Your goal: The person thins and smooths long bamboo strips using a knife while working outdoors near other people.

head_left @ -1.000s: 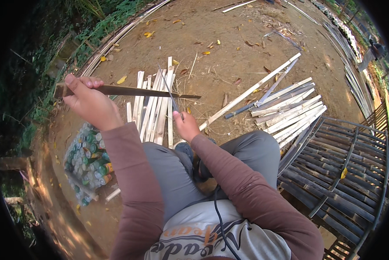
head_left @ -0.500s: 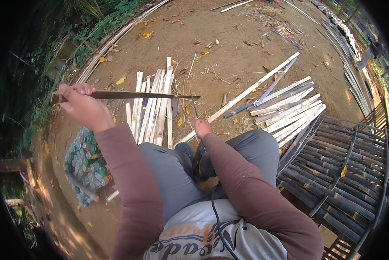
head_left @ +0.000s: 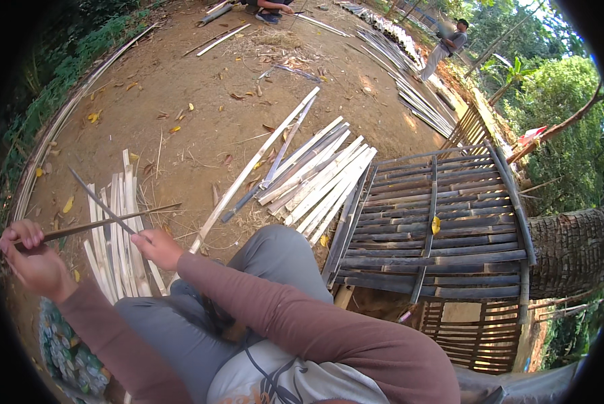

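My left hand (head_left: 38, 261), at the far left, is closed around one end of a long dark bamboo strip (head_left: 155, 210). The strip points right, across a pile of split bamboo strips (head_left: 121, 202) on the ground. In my right hand (head_left: 159, 249) is a long knife, its handle hidden by the closed fingers. Its narrow blade (head_left: 86, 183) slants up and left and crosses the dark strip in this view; whether they touch I cannot tell. Both hands are in front of my bent knees.
More pale bamboo strips (head_left: 332, 182) lie fanned out beside a dark bamboo bench (head_left: 443, 232) on the right. One long pole (head_left: 261, 158) slants over the dirt. Bottles (head_left: 69, 350) are heaped at lower left. A person (head_left: 446, 50) stands far off; another (head_left: 268, 12) crouches at the top.
The view has swung right, so the piles and bench appear further left. My right hand has brought the knife over to the dark strip, nearer my left hand, which still grips the strip.
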Tool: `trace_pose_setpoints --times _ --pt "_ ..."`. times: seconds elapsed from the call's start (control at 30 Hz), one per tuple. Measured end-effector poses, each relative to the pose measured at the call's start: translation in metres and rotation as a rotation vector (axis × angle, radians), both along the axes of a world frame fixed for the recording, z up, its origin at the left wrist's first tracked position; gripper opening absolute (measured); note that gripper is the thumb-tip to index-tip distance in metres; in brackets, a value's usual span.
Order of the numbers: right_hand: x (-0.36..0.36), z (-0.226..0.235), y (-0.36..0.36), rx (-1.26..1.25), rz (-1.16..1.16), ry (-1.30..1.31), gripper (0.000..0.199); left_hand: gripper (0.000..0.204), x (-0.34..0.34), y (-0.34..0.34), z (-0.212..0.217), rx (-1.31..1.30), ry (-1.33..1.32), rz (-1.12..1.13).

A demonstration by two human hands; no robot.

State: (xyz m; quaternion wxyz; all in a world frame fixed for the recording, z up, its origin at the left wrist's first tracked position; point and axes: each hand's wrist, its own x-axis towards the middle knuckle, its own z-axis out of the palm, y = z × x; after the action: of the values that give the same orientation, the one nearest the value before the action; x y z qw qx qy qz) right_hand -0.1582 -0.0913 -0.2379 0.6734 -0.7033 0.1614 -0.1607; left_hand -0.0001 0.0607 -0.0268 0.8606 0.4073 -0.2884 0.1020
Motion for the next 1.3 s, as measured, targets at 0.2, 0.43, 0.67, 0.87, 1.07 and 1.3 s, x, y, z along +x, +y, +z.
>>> trace_pose_setpoints --times 0.2,0.43,0.67,0.87,1.07,1.3 --pt "-0.003 -0.027 0.027 -0.176 -0.036 0.096 0.055 0.027 0.011 0.025 0.003 -0.011 0.05 0.024" --pt "-0.027 -0.17 -0.035 0.037 -0.17 0.775 0.064 0.031 -0.012 0.002 0.01 -0.062 0.066 -0.062" --pt "-0.06 -0.21 -0.036 -0.314 0.252 1.02 0.042 0.032 -0.044 -0.04 0.007 -0.016 0.011 -0.363" --pt "-0.045 -0.162 0.013 -0.474 0.453 1.052 0.048 0.032 -0.052 -0.027 0.013 0.021 -0.031 -0.312" --pt "-0.056 -0.155 0.019 -0.652 0.583 0.992 0.043 0.034 -0.053 -0.024 0.017 0.027 -0.033 -0.293" --pt "-0.063 -0.121 0.013 -0.534 0.461 1.031 0.043 0.033 -0.049 -0.024 0.015 0.023 -0.052 -0.286"
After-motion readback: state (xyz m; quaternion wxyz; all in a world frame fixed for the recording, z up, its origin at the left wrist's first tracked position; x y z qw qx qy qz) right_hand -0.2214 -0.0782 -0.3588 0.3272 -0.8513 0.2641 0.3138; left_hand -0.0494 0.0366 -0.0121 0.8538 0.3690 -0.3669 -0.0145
